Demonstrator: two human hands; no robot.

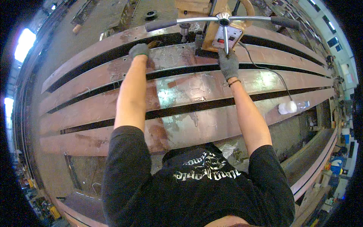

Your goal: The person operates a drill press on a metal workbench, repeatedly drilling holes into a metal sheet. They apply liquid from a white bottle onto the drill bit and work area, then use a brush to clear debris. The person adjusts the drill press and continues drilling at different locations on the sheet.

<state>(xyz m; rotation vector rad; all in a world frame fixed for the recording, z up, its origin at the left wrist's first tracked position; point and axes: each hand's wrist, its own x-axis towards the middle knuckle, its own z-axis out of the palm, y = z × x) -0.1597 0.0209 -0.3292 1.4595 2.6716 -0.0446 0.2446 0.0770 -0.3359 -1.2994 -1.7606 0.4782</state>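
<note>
In the head view, a person in a black shirt [204, 193] reaches with both arms over four long steel beams [200, 90], which have dark gaps between them. The drill [242, 28], with yellow body, stands upon the second beam from the far side, in the upper middle of the view. On its front there is a pale panel [228, 36] with a red switch. Its handle [224, 19] has three spokes; two of them carry dark grips and point left and right. The right hand [228, 65], in a grey glove, is closed around the end of the third spoke [226, 38], which points toward the person. The left hand [138, 50], also in a grey glove, is at the farthest gap, just beside a brown thing [154, 44]; I cannot tell if the fingers hold it. The chuck [184, 31] is between this hand and the panel. A dark cable [266, 69] runs from the drill toward a bottle [293, 107], which lies on the nearest beam.
</note>
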